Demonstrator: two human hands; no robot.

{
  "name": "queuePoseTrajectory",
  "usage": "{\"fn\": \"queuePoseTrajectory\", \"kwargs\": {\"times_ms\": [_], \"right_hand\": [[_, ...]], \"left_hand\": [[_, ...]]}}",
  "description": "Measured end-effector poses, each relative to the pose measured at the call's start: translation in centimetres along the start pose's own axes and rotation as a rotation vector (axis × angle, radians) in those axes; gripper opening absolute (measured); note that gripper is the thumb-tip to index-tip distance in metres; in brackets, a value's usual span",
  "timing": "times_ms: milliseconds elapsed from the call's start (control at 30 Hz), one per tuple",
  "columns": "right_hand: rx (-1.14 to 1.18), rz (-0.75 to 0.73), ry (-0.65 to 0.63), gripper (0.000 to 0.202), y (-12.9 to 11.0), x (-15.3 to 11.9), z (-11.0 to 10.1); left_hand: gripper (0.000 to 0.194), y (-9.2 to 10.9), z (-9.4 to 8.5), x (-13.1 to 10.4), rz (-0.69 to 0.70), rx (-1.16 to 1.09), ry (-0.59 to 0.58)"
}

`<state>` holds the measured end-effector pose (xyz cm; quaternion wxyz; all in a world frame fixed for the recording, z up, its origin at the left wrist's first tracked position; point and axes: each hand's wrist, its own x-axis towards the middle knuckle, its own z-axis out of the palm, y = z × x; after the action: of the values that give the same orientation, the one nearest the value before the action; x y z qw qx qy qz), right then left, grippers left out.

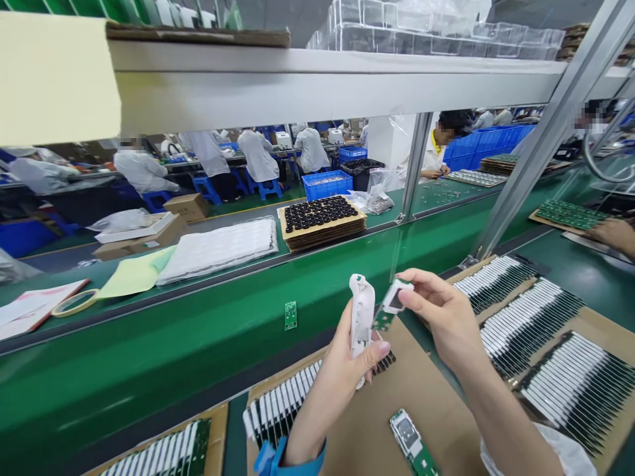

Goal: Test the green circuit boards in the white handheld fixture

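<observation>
My left hand [347,350] is closed around a white plastic housing shell [363,311], held upright with its hollow side facing right. Between the thumb and fingers of my right hand [441,304] is a green circuit board with a small screen in a white frame [391,303]. The board is tilted, and its lower end is close to the shell; I cannot tell whether they touch. Below my hands, a similar circuit board with a screen [411,439] lies on the brown cardboard [362,436].
Rows of white-and-dark parts stand on cardboard at right [520,317]; more rows [282,403] are at lower left. A small green board [290,316] rests against the green ledge. Stacked trays of black round parts [322,218] sit beyond. A co-worker's hand [615,235] is at far right.
</observation>
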<state>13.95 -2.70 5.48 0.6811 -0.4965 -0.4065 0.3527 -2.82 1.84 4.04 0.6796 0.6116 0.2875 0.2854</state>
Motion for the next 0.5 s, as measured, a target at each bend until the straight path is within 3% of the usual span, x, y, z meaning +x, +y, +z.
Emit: {"fn": "queuePoseTrajectory", "kwargs": {"times_ms": [67, 167, 233, 367, 500], "right_hand": [[-0.061, 0.158, -0.066, 0.029, 1.0, -1.5, -1.5], [-0.339, 0.347, -0.315, 0.021, 3.9, -4.7, -2.9], [-0.469, 0.421, -0.413, 0.013, 6.2, -7.0, -3.2], [-0.594, 0.453, -0.439, 0.016, 9.4, -9.8, -3.1], [-0.710, 0.394, -0.453, 0.021, 8.9, -8.6, -2.9]], "left_hand": [[0.067, 0.0, -0.5, 0.0, -0.003, 0.016, 0.046], [0.043, 0.6, -1.3, -0.1, 0.015, 0.006, 0.231], [0.033, 1.1, -1.9, -0.3, 0.040, -0.010, 0.338], [0.027, 1.7, -3.0, -0.7, 0.062, -0.061, 0.453], [0.027, 1.5, -3.9, -1.0, 0.104, -0.114, 0.538]]}}
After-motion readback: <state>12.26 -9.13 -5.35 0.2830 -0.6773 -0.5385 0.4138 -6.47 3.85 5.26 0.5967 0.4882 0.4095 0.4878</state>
